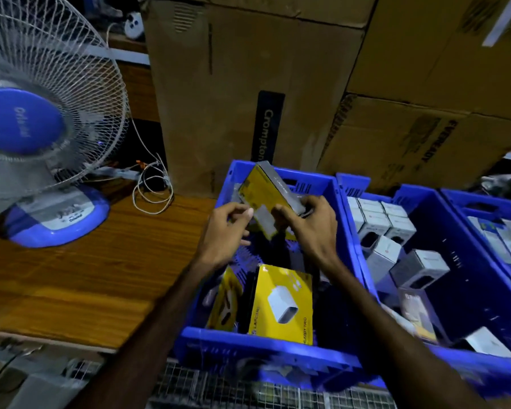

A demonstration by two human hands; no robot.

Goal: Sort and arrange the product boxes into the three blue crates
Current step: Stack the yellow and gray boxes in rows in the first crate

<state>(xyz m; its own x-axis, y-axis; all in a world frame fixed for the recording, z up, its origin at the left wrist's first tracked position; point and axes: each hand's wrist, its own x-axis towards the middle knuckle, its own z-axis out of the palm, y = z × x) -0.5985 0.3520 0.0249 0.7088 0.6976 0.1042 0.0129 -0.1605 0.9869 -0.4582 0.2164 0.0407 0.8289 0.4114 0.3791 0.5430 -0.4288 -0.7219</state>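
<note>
Both my hands hold a yellow and grey product box [263, 193] tilted over the far end of the left blue crate [248, 349]. My left hand [227, 231] pinches its lower left corner; my right hand [310, 225] grips its right side. Another yellow box with a white charger picture [281, 302] leans in the near part of the same crate, next to a smaller yellow box [224, 302]. The middle blue crate [354, 231] holds several white and grey boxes [378, 219]. The right blue crate [455, 202] shows white boxes [502, 240] at the frame edge.
A blue and white table fan [42, 128] stands on the wooden table [101, 276] to the left, with white cables [151, 187] behind it. Large cardboard cartons [233, 98] rise right behind the crates. A wire mesh [248, 391] lies below the near edge.
</note>
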